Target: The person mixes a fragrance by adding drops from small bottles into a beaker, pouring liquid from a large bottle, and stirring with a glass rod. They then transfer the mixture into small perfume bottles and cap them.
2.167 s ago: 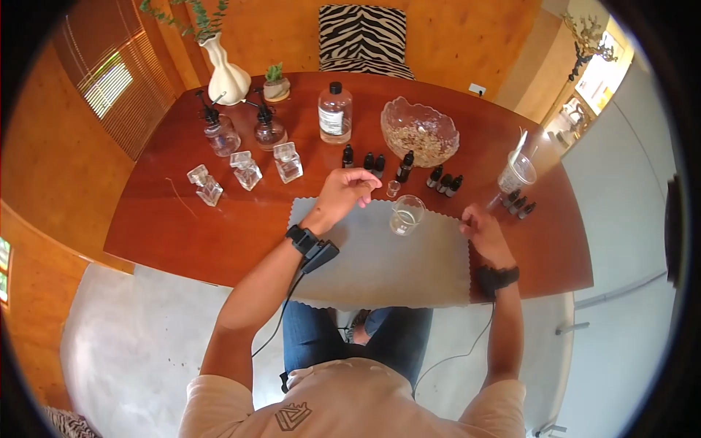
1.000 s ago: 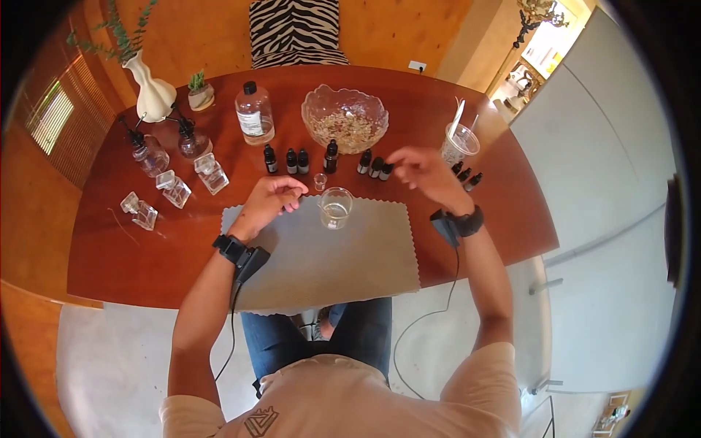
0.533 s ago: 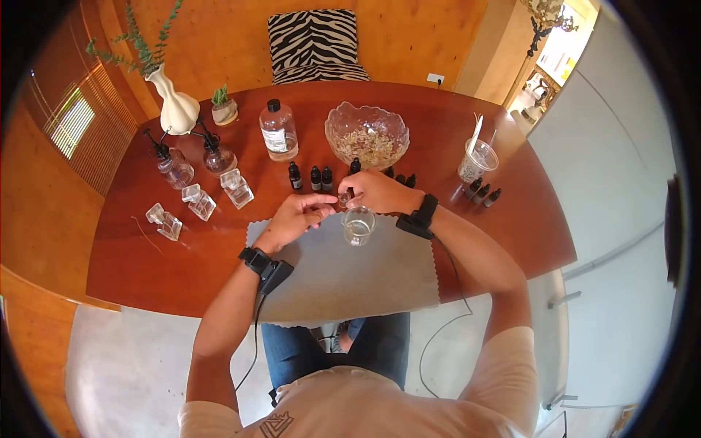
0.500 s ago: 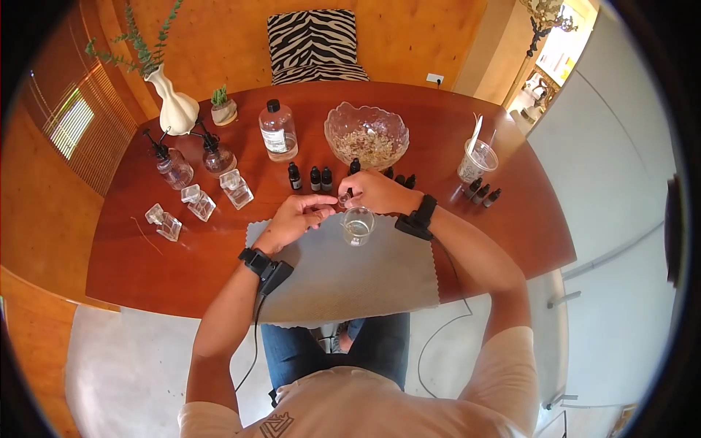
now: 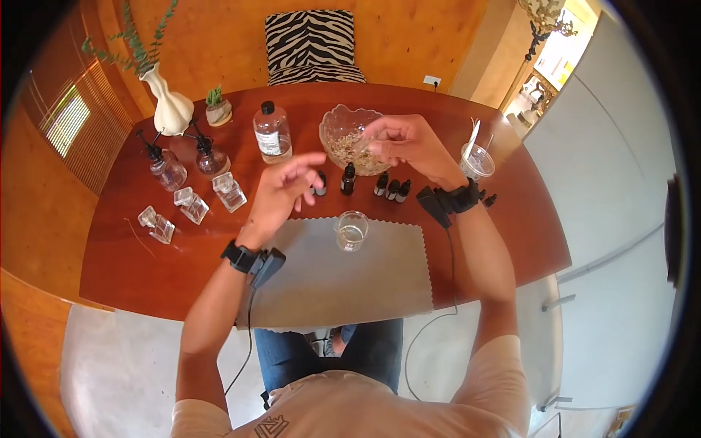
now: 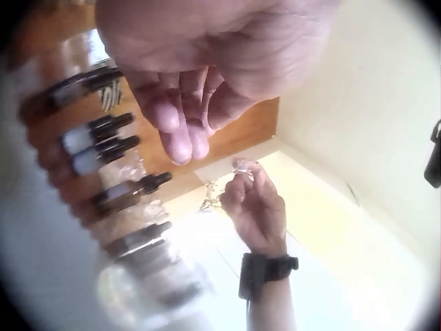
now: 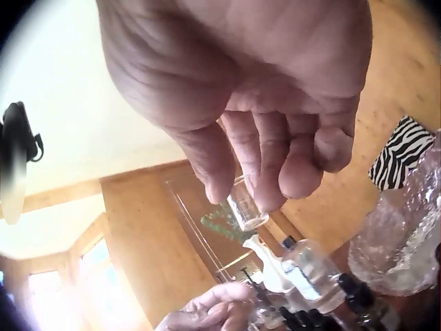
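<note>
My right hand is raised above the table and pinches a small clear glass cup between thumb and fingers. The cup is also visible in the left wrist view. Across from it, my left hand hovers with fingers loosely spread, holding nothing; its fingers partly cover small dark bottles. Below and between the hands, a glass beaker with some clear liquid stands on the grey mat, touched by neither hand.
Dark dropper bottles stand behind the mat. Farther back are a glass bowl of dried bits and a large labelled bottle. Square glass bottles and a white vase are left; a clear cup is right.
My right hand has lifted the small glass cup from behind the beaker, up and to the right. My left hand has risen and moved slightly left, away from the cup.
</note>
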`<act>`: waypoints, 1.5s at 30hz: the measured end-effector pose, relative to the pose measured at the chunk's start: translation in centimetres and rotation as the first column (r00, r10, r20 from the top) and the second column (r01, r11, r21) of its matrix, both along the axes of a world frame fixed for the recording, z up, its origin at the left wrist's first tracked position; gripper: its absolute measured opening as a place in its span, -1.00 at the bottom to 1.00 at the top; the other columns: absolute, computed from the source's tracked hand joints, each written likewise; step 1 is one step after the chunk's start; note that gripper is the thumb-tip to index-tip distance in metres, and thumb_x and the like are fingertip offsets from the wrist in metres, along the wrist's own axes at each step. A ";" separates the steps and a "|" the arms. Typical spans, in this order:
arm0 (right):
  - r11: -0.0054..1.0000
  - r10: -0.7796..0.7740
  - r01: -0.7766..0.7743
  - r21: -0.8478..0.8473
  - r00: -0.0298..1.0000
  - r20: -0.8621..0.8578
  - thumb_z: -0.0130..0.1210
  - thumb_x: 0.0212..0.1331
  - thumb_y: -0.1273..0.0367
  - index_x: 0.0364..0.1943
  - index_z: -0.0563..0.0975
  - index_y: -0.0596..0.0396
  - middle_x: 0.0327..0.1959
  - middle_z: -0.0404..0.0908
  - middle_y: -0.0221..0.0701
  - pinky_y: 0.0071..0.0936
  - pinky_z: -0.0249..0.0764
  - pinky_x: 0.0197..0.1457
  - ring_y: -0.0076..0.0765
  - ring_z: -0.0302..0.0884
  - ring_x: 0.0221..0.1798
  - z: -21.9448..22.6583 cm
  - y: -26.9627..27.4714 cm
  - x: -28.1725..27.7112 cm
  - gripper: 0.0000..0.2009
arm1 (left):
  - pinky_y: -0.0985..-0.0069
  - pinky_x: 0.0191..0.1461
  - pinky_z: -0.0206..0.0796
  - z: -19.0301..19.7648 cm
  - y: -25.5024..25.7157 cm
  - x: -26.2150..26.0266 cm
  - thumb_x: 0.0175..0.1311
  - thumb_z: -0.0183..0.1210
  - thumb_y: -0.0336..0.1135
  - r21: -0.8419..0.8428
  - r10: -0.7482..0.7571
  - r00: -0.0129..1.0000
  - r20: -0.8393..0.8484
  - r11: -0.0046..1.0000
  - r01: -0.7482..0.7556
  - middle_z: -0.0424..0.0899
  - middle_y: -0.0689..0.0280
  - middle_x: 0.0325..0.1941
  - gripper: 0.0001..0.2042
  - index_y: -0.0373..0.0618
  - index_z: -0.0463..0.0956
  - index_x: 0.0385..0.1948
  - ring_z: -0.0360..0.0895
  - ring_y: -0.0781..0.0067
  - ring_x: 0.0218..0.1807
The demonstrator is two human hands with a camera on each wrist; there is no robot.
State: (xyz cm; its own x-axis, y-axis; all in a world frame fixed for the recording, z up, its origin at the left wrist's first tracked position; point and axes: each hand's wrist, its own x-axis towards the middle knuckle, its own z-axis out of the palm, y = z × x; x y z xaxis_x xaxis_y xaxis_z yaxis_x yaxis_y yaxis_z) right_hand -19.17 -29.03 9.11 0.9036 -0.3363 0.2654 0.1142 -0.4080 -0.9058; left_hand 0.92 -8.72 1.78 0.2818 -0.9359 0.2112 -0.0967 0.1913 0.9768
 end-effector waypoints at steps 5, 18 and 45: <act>0.990 -0.060 0.047 0.133 0.994 0.096 0.31 0.25 0.35 -0.29 0.66 0.23 -0.57 0.57 -0.51 -0.67 0.32 -0.47 -0.68 0.42 -0.55 -0.7 1.4 1.8 -0.81 | 0.48 -0.14 0.50 6.7 -4.1 -2.7 0.37 0.20 -0.48 -0.098 0.125 0.799 0.588 0.992 -0.083 0.75 0.23 -0.15 -0.61 -0.18 0.52 0.24 0.72 0.40 -0.18; 0.902 -0.418 0.431 0.008 0.871 0.256 0.25 0.27 0.31 -0.23 0.66 0.31 -0.53 0.63 -0.39 -0.54 0.48 -0.41 -0.61 0.55 -0.50 -5.0 -2.9 -2.0 -0.75 | 0.52 -0.01 0.55 4.8 -15.3 1.8 0.35 0.26 -0.45 0.133 -0.098 0.766 0.636 0.991 0.016 0.78 0.20 -0.19 -0.76 -0.33 0.59 0.00 0.70 0.45 -0.13; 0.832 -0.546 0.554 -0.035 0.829 0.123 0.15 0.27 0.45 -0.34 0.61 0.28 -0.62 0.51 -0.35 -0.48 0.33 -0.42 -0.60 0.42 -0.52 -8.3 -3.5 -8.1 -0.87 | 0.10 -0.09 0.54 0.9 -21.8 1.5 -0.05 0.38 -0.45 0.418 -0.411 -0.090 0.907 0.906 0.068 0.74 -0.03 -0.29 -0.78 -0.11 0.77 -0.29 0.70 -0.11 -0.13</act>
State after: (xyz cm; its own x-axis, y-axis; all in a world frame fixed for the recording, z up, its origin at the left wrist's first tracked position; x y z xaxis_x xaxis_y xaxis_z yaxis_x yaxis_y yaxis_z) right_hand -27.28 -32.56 0.85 0.5405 -0.7474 0.3863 -0.0558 -0.4900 -0.8699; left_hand 2.43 -30.51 2.67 -0.2990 -0.9429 -0.1468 -0.9487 0.3103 -0.0602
